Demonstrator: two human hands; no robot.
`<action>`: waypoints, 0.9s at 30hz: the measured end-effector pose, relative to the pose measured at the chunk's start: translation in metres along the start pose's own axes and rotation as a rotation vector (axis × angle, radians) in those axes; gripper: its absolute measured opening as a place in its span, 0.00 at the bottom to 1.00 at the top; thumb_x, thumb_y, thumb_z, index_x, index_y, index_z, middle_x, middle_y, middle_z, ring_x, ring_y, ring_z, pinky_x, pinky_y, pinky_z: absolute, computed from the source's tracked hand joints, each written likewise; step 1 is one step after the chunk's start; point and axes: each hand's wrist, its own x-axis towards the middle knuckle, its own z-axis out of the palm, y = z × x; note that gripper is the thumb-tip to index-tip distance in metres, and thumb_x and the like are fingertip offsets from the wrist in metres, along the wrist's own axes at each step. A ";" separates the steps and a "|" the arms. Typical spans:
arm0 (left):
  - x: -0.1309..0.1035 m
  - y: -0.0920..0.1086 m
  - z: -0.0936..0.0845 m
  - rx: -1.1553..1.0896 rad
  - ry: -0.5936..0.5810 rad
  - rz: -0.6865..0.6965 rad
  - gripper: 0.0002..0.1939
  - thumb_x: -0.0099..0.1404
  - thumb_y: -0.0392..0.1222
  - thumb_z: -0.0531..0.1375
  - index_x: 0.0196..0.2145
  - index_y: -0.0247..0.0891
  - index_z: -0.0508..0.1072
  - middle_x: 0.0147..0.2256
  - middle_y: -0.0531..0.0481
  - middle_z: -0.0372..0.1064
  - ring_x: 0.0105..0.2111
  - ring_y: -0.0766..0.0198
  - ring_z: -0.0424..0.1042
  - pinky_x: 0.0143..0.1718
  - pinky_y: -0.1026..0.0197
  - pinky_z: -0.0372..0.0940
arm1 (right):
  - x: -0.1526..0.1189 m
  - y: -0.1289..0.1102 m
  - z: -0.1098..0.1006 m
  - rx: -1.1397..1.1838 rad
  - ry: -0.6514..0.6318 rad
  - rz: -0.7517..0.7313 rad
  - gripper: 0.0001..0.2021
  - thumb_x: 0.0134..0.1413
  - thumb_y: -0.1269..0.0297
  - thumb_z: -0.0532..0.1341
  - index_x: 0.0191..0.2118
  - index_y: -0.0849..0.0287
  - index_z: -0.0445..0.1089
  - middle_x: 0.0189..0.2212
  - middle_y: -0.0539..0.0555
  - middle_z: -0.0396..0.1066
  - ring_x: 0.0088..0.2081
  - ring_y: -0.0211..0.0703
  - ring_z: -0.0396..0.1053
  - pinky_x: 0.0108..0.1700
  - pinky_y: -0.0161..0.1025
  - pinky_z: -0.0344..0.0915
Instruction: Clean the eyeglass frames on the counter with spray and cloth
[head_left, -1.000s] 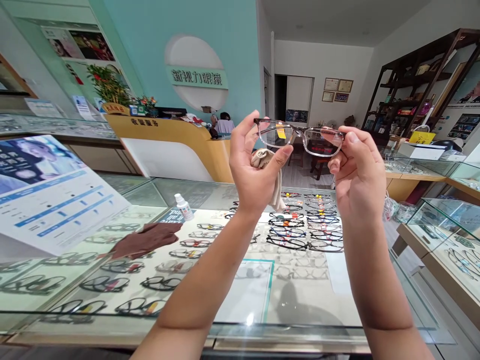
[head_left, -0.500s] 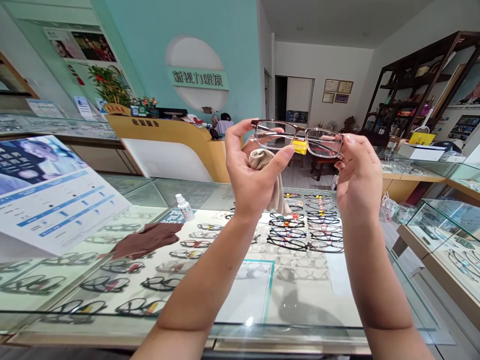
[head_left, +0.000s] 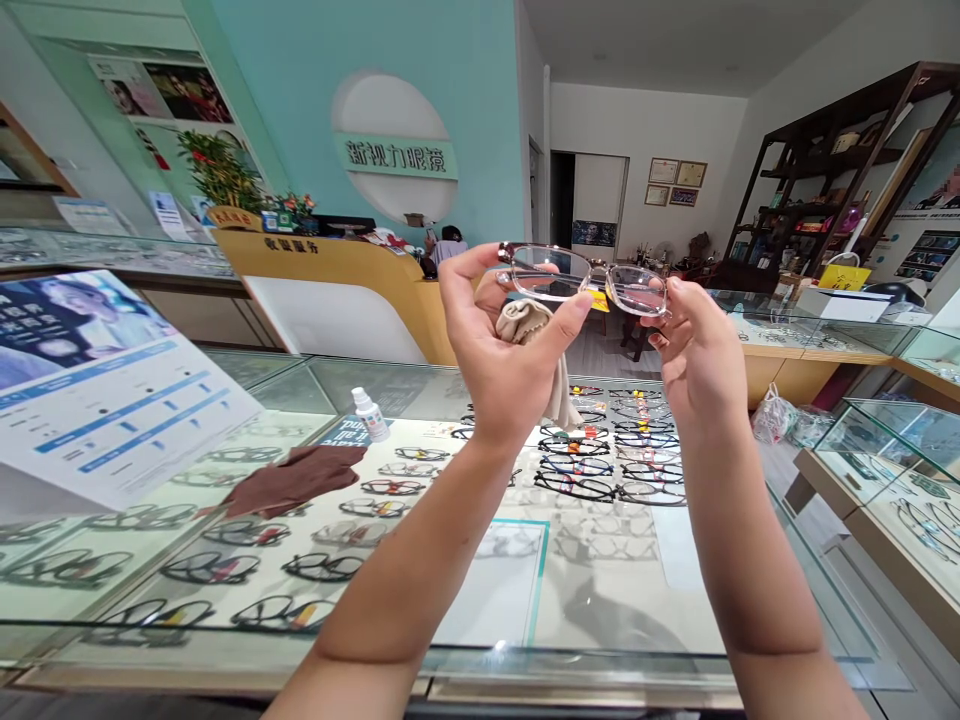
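Now the clear-framed eyeglasses (head_left: 583,278) sit a little lower and more tilted than a second ago, their front tipped up toward the camera, and the small yellow tag (head_left: 598,299) at the bridge has swung from the left lens to hang below the middle. The left hand (head_left: 502,350) pinches the left lens rim between thumb and forefinger, with a beige cleaning cloth (head_left: 541,352) bunched in the palm and trailing down. The right hand (head_left: 694,350) grips the other end of the frame with its fingertips. Both hands have drawn slightly closer together, which reads as turning the glasses to look over the lenses. Below, on the glass desk (head_left: 600,600), lie a brown cloth (head_left: 292,478) and a small spray bottle (head_left: 368,413).
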 end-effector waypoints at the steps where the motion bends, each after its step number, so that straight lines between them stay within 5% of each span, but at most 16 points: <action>1: 0.000 0.000 0.000 0.004 0.000 0.002 0.36 0.58 0.59 0.76 0.55 0.49 0.63 0.48 0.47 0.76 0.47 0.55 0.80 0.47 0.53 0.77 | 0.001 0.001 -0.001 0.006 -0.023 0.004 0.17 0.60 0.43 0.65 0.42 0.49 0.78 0.41 0.50 0.83 0.37 0.43 0.77 0.38 0.43 0.67; 13: 0.000 -0.002 0.002 -0.050 0.019 -0.073 0.38 0.55 0.59 0.77 0.56 0.51 0.64 0.50 0.47 0.76 0.50 0.55 0.79 0.48 0.53 0.76 | 0.003 0.003 0.001 0.012 -0.047 -0.011 0.19 0.61 0.42 0.63 0.45 0.51 0.77 0.40 0.52 0.83 0.36 0.43 0.77 0.37 0.43 0.69; 17: 0.008 -0.004 -0.002 -0.232 -0.001 -0.352 0.36 0.53 0.58 0.78 0.53 0.49 0.67 0.46 0.51 0.77 0.36 0.65 0.78 0.32 0.62 0.71 | 0.001 -0.002 0.002 -0.027 -0.060 -0.158 0.21 0.66 0.41 0.57 0.48 0.49 0.78 0.43 0.53 0.82 0.41 0.46 0.79 0.41 0.47 0.72; 20: 0.015 -0.004 -0.007 -0.392 -0.136 -0.632 0.27 0.54 0.58 0.77 0.43 0.45 0.72 0.42 0.53 0.78 0.22 0.74 0.67 0.20 0.66 0.62 | -0.005 -0.011 0.006 -0.151 -0.118 -0.295 0.19 0.66 0.44 0.59 0.53 0.45 0.77 0.51 0.52 0.81 0.49 0.49 0.78 0.47 0.49 0.74; 27: 0.018 -0.006 -0.006 -0.383 -0.391 -0.912 0.25 0.63 0.67 0.68 0.41 0.40 0.80 0.31 0.48 0.78 0.20 0.68 0.71 0.15 0.65 0.61 | -0.013 -0.022 0.013 -0.534 -0.216 -0.568 0.19 0.64 0.49 0.66 0.59 0.39 0.76 0.58 0.52 0.77 0.61 0.55 0.71 0.63 0.58 0.66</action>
